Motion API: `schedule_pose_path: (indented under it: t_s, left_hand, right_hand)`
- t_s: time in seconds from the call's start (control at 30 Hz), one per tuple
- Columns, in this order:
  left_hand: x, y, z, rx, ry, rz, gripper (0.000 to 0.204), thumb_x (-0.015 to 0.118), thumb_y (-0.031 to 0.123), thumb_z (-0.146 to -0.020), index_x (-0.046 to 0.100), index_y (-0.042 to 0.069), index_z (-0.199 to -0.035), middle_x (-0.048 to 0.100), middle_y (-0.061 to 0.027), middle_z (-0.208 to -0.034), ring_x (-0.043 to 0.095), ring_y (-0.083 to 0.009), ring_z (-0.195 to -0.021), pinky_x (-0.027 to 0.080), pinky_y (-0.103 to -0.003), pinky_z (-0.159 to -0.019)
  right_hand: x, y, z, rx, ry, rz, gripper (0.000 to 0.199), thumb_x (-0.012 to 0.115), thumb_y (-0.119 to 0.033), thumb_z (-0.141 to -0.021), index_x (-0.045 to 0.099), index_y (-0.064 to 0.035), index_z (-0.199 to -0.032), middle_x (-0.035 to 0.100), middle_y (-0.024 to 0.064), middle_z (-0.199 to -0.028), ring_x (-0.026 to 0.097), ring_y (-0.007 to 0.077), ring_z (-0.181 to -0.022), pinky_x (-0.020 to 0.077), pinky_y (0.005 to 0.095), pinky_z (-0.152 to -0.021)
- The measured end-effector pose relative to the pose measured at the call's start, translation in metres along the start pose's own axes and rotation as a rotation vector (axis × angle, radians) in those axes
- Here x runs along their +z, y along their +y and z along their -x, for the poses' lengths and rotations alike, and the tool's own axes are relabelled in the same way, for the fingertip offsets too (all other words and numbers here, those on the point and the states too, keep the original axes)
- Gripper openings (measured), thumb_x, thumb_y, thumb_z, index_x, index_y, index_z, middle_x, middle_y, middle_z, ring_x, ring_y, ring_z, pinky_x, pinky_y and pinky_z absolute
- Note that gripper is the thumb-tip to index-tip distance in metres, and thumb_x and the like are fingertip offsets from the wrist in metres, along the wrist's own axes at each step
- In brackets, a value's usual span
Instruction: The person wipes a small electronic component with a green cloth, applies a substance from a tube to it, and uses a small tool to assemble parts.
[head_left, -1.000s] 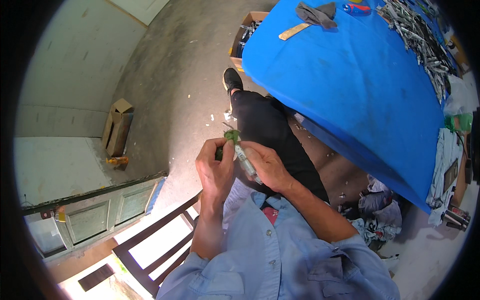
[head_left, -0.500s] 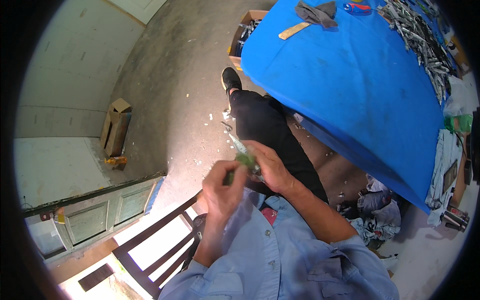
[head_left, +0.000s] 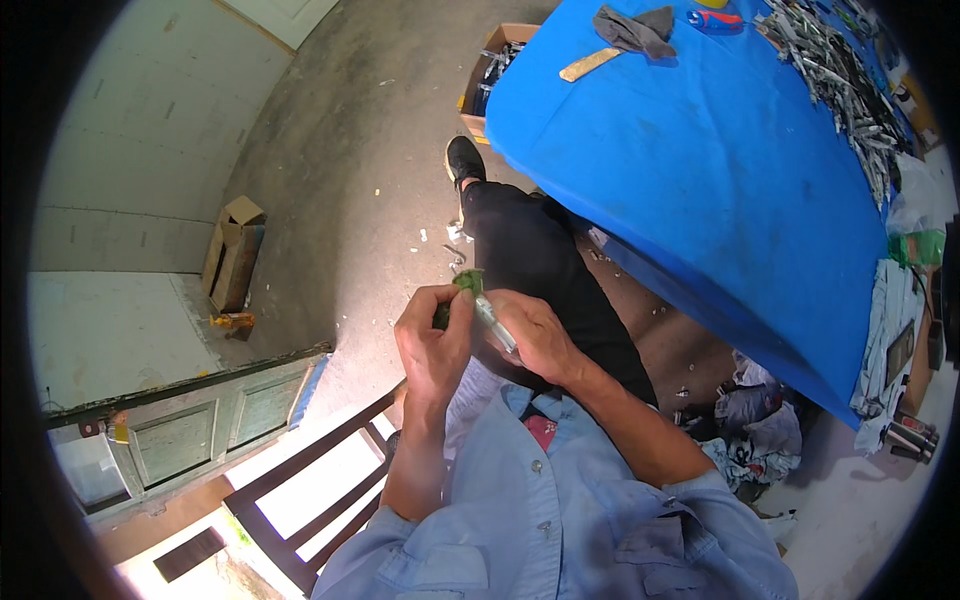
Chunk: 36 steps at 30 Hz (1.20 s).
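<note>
Left hand grip closed w/ small green scouring pad pinched at fingertips; right hand grip wrapped round slim silver metal tube, both above lap, near blue-covered surface.

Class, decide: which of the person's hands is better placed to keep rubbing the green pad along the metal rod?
Probably the left. The left hand pinches the green pad at the tip of the metal rod, while the right hand is wrapped around the rod, steadying it.

Two open brown cardboard boxes — one by the wall, one beside the blue table.
</note>
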<state>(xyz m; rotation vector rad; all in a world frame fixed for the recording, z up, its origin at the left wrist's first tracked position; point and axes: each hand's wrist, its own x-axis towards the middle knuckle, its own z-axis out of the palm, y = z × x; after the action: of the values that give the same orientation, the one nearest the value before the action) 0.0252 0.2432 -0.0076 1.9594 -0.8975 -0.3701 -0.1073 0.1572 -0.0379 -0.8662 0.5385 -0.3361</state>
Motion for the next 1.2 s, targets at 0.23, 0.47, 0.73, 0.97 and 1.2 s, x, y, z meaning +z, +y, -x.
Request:
schedule_pose_path:
  t_s: [0.23,0.47,0.73,0.97,1.2]
  left_hand:
    - [0.000,0.007,-0.011,-0.078,0.038,0.092,0.016,0.074,0.014,-0.099,0.072,-0.002,-0.100,0.069,-0.0015,-0.075,0.058,-0.0051,-0.062,0.046,-0.022,-0.055]
    - [-0.022,0.028,0.010,-0.104,-0.047,0.035,0.010,0.076,0.006,-0.093,0.074,-0.003,-0.096,0.071,-0.0052,-0.083,0.063,-0.0097,-0.075,0.051,-0.026,-0.068]
    - [-0.012,0.032,0.039,0.187,-0.182,-0.040,0.008,0.076,-0.002,-0.088,0.072,-0.002,-0.094,0.071,-0.0148,-0.085,0.070,-0.0245,-0.073,0.054,-0.033,-0.067]
    - [-0.004,0.015,0.024,0.277,-0.064,-0.124,0.008,0.075,0.001,-0.090,0.070,-0.001,-0.095,0.071,-0.0159,-0.085,0.070,-0.0261,-0.070,0.054,-0.035,-0.065]
    - [-0.004,-0.002,0.001,0.142,0.077,-0.113,0.008,0.075,0.003,-0.093,0.070,-0.002,-0.096,0.072,-0.0174,-0.085,0.072,-0.0255,-0.071,0.055,-0.035,-0.065]
  right_hand:
    - [-0.003,0.005,-0.002,0.003,-0.035,-0.054,0.040,0.037,-0.026,-0.114,0.064,0.0020,-0.123,0.059,0.0018,-0.074,0.052,0.0074,-0.059,0.0432,0.0256,-0.054]
    - [-0.005,0.004,-0.001,0.003,-0.035,-0.144,0.043,0.037,-0.028,-0.116,0.060,0.0031,-0.135,0.063,0.0036,-0.081,0.056,0.0081,-0.065,0.0479,0.0255,-0.060]
    - [-0.004,0.010,-0.004,-0.014,0.040,0.019,0.040,0.041,-0.025,-0.114,0.064,0.0048,-0.130,0.069,0.0065,-0.105,0.063,0.0107,-0.095,0.0517,0.0278,-0.085]
    - [-0.003,0.016,-0.006,-0.277,0.096,0.224,0.040,0.041,-0.022,-0.114,0.066,0.0056,-0.126,0.069,0.0058,-0.095,0.063,0.0103,-0.086,0.0513,0.0276,-0.078]
    - [0.002,-0.004,0.003,0.044,-0.012,-0.083,0.038,0.042,-0.026,-0.114,0.063,0.0019,-0.129,0.060,0.0003,-0.073,0.052,0.0072,-0.053,0.0417,0.0244,-0.048]
